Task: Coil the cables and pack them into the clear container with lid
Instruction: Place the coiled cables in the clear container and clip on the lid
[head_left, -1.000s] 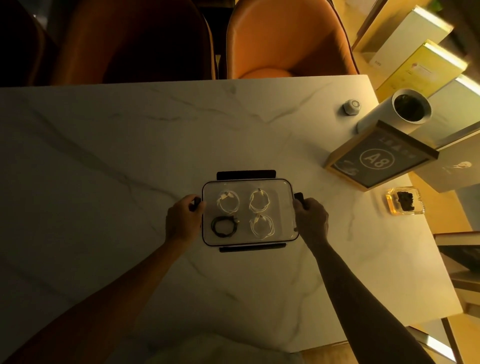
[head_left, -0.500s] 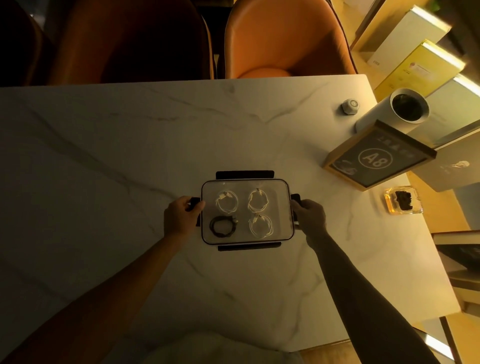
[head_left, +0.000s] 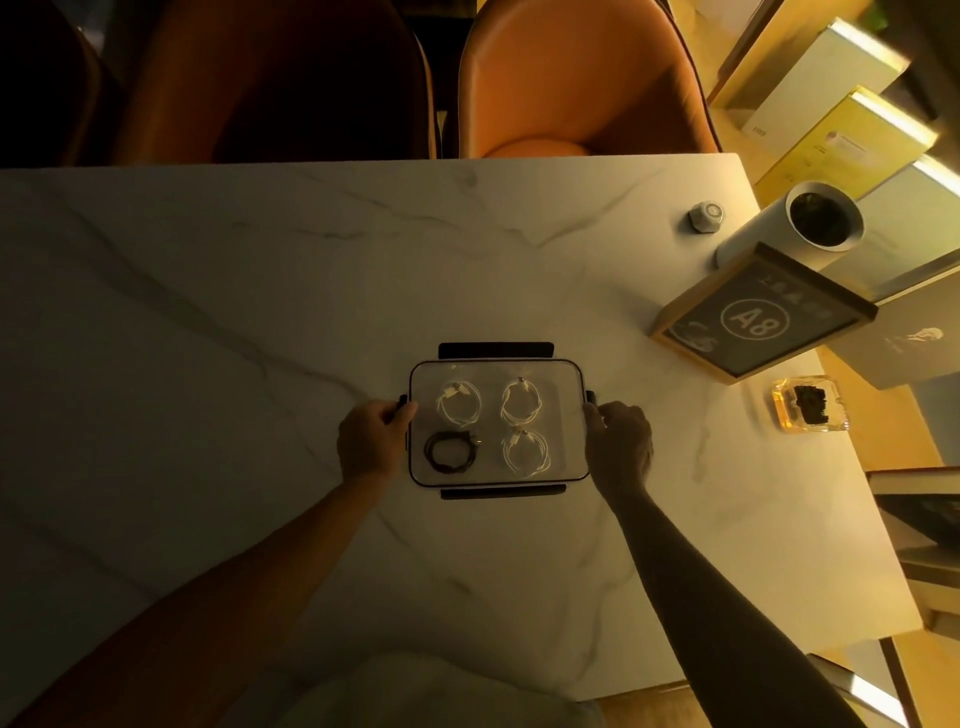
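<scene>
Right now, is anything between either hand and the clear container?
Nothing visible. The left hand touches the side latch of the clear container, and the right hand rests against its opposite side. All four coiled cables lie inside under the lid.

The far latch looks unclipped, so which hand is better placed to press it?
Probably right: the right hand sits slightly nearer the far latch; the left hand grips the left latch.

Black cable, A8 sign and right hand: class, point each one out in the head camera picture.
black cable (head_left: 448, 451), head view, on the left arc of its coil inside the container.
A8 sign (head_left: 754, 322), head view, on the circled lettering of its dark face.
right hand (head_left: 621, 441), head view, on the back of the hand.
</scene>
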